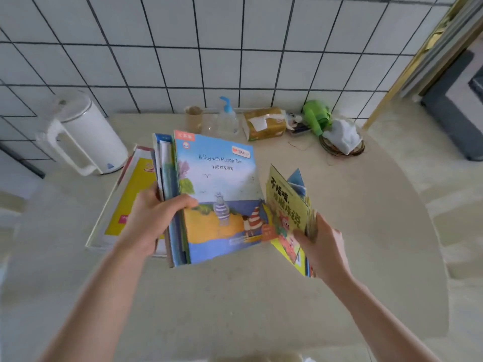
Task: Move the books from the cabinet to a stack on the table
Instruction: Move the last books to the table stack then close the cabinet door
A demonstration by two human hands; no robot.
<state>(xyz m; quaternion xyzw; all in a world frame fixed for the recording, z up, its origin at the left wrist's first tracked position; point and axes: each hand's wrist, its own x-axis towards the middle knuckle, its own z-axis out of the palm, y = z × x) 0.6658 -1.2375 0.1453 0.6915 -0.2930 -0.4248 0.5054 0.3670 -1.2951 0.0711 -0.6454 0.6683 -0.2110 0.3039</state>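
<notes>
My left hand [154, 218] grips a bundle of thin picture books [219, 194] above the table; the front one is blue and titled "A Day with Monster Toon". My right hand [320, 246] holds a second, smaller bundle [287, 205] with a yellow-green cover and large black characters, tilted on edge to the right of the first. Under my left hand a stack of books [130, 194] lies flat on the beige table [235, 296], its top cover yellow and white. The cabinet is out of view.
A white electric kettle [81, 134] stands at the back left. Along the tiled wall sit a paper cup [193, 117], a pump bottle [228, 118], a tissue box [264, 122], a green object [316, 116] and a small basket with white cloth [342, 142].
</notes>
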